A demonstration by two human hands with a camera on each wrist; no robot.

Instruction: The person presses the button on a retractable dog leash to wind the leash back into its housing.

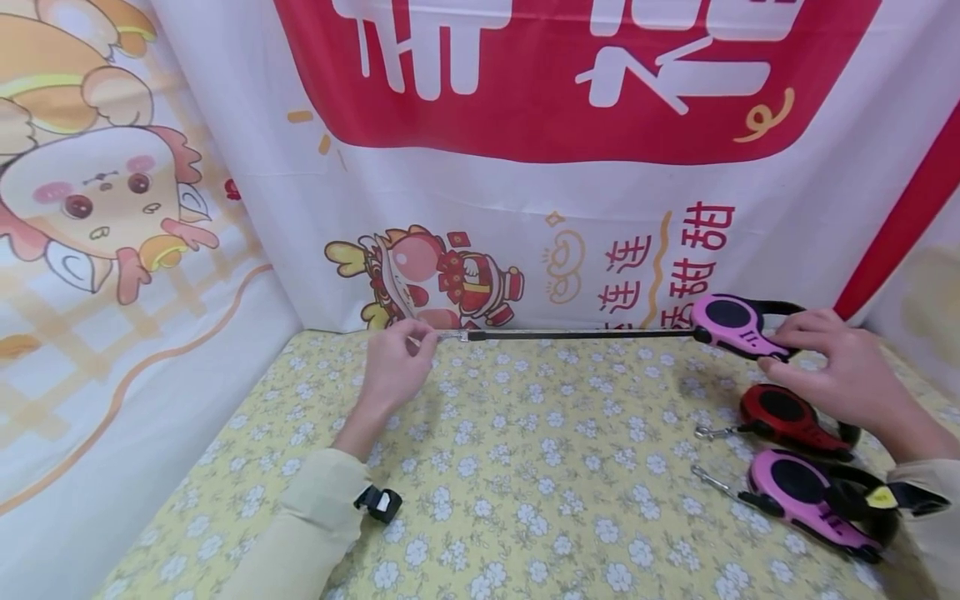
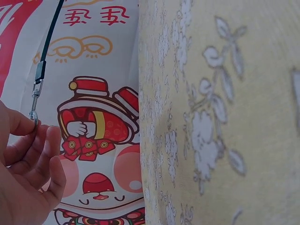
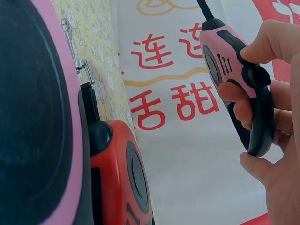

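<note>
In the head view my right hand point(image 1: 855, 367) grips the black handle of a pink retractable dog leash point(image 1: 727, 321), held above the far right of the table. The right wrist view shows fingers wrapped through the handle and the thumb on the pink leash's point(image 3: 229, 56) black button. A black strap point(image 1: 577, 335) runs taut from it, leftward to a metal clip point(image 1: 452, 335). My left hand point(image 1: 397, 367) pinches the end of that clip point(image 2: 35, 101) between thumb and forefinger, other fingers loosely bent.
A red retractable leash point(image 1: 787, 417) lies below the right hand, its clip toward the left. Nearer me lies another pink leash point(image 1: 795, 483), partly behind the right wrist strap. Flowered cloth point(image 1: 540, 467) covers the table. A printed curtain point(image 1: 480, 192) hangs along the back edge.
</note>
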